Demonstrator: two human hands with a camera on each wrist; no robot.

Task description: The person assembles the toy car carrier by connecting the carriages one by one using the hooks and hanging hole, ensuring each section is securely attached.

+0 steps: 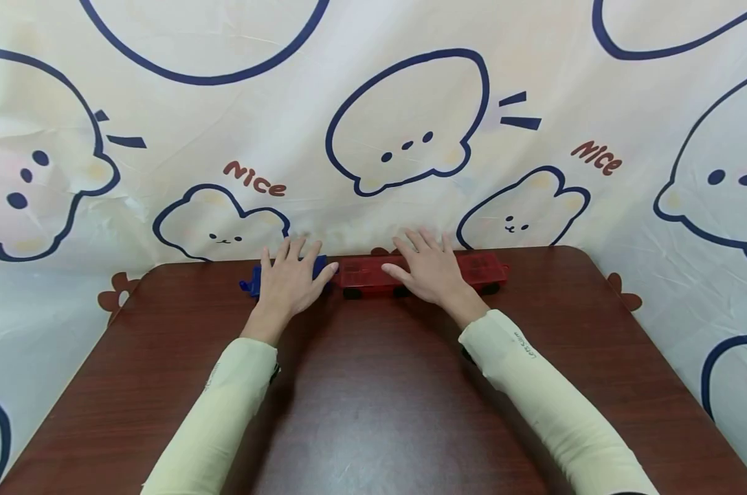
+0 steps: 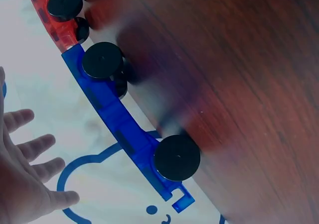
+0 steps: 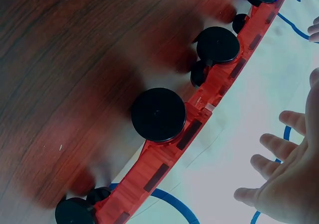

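Well, seen from the head view, a little plastic train stands on its wheels along the far edge of the wooden table point(image 1: 373, 399): a blue wagon point(image 1: 255, 278) at the left, then a middle red wagon point(image 1: 373, 271) and an end red wagon point(image 1: 484, 269). The left hand point(image 1: 289, 283) is spread above the blue wagon, its thumb out towards the red; the right hand point(image 1: 431, 275), fingers fanned too, lies over the red pair. I can't tell from here whether either palm touches.

Over at the left wrist view, the fingers stretch past the blue wagon, apart from its side and curled round nothing. Its round black wheels point(image 2: 177, 158) would, I'd guess, roll at a nudge, and the thin hook point(image 2: 183, 200) at its end looks the likeliest part to snap.

Across in the right wrist view, the fingers spread beside the red wagons, gripping nothing. The see-through plastic looks light, stiff and rather slick; squeezed hard, it might crack. I'd take each wagon by both long sides of its body, between the wheels, and leave the red coupling point(image 3: 209, 106) unstrained, since a pull on one wagon may drag or unhook its neighbour.
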